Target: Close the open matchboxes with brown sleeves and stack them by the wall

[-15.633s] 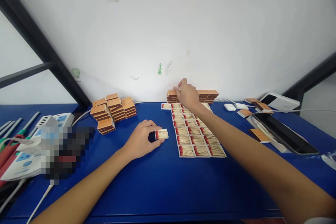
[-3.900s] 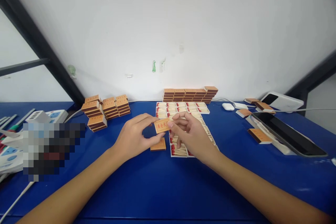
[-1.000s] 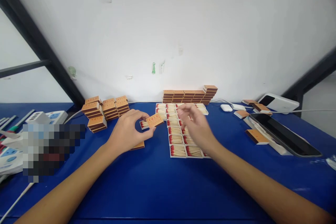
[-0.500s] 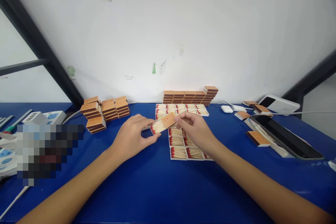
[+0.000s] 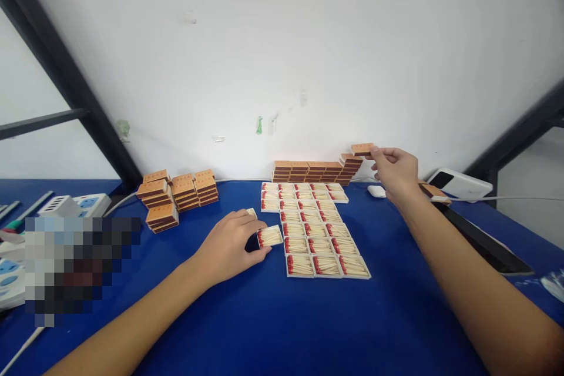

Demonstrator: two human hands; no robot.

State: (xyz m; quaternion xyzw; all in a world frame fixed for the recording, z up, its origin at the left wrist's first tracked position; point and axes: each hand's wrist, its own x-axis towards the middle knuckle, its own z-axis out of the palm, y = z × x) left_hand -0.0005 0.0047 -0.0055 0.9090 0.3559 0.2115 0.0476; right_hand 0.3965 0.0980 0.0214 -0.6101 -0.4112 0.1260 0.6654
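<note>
My left hand is closed on a small white matchbox tray, its red-tipped matches facing up. Behind those fingers peeks a pale edge of something mostly hidden. At the back right, my right hand pinches an orange-brown matchbox sleeve by its right end, just above the row of stacked sleeves along the wall; I cannot tell whether it touches the pile. Between the hands, several match-filled trays lie side by side in rows on the blue table.
Piles of matchboxes stand at the back left. Farther left are a power strip and a blurred-out patch. A white earbud case, a dark phone-like slab and a white power bank lie right.
The sleeve has come off the tray; my right hand has carried it right and back to the stacked sleeves. My left hand keeps the tray, slightly lower in view.
</note>
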